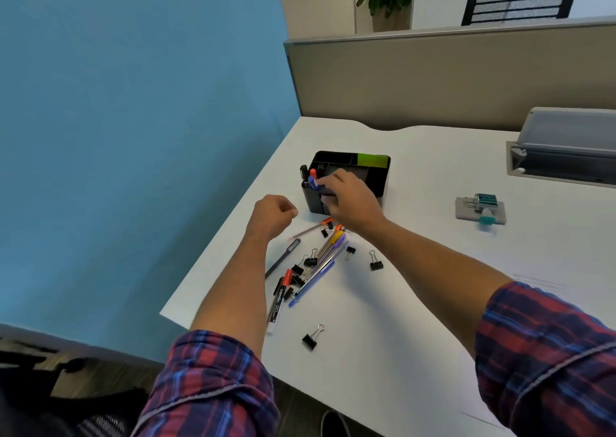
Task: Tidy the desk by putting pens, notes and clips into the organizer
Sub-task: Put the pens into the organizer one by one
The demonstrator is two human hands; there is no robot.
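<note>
The right hand (353,199) pinches a blue marker (313,183) standing in the organizer's (373,176) front-left pen slot. The left hand (273,216) hovers fisted, empty (just left of it), with pens (320,269) and clips (376,264) loose on the desk (433,303) below.

The organizer (350,179) stood on the desk (433,303) near its left edge, toward the far left corner. Markers (311,178) stood upright in its near left compartment, and a pad of notes (373,160) lay in its far right compartment. Before the organizer, along the left edge, lay a heap of pens (320,263) with binder clips (310,261) among them; a marker (278,300) lay at the heap's near end. One clip (376,263) lay just right of the heap, another (311,338) apart, nearer the near edge. A stapler (480,208) sat well to the right of the organizer, with a tray (563,159) behind it at the right edge.
</note>
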